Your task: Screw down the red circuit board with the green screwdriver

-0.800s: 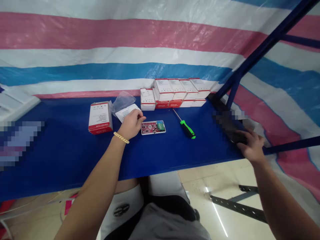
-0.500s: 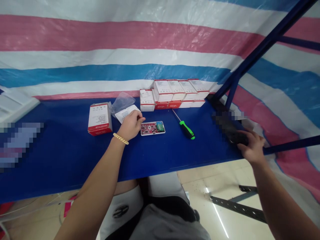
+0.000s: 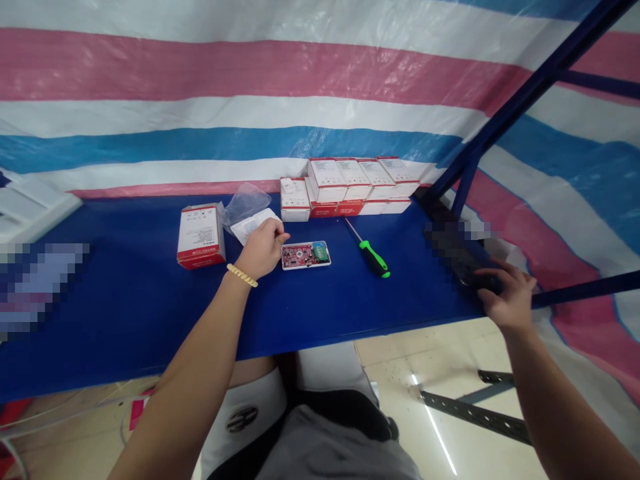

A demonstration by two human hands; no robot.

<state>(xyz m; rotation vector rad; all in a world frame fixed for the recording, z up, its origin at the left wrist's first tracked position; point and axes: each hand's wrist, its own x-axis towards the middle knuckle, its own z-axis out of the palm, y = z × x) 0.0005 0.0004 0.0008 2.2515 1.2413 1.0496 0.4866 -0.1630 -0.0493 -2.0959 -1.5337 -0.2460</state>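
Blue tabletop point(image 3: 125, 313) under a striped pink, white and blue tarpaulin wall point(image 3: 200, 100).
Red-and-white carton point(image 3: 201, 235) sits left; the left hand point(image 3: 261, 251), loosely curled, touches the red circuit board in its white tray point(image 3: 305, 255); a green-handled screwdriver point(image 3: 373, 255) lies in open space; the right hand point(image 3: 506, 297) grips a dark object at the table's right edge.

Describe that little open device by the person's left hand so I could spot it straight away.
On the blue table, look in front of the stack of red-and-white boxes. The open device lies flat just right of the left hand, left of the green-handled screwdriver. Unlike the closed boxes, it is a white tray showing a red circuit board with a green terminal block.
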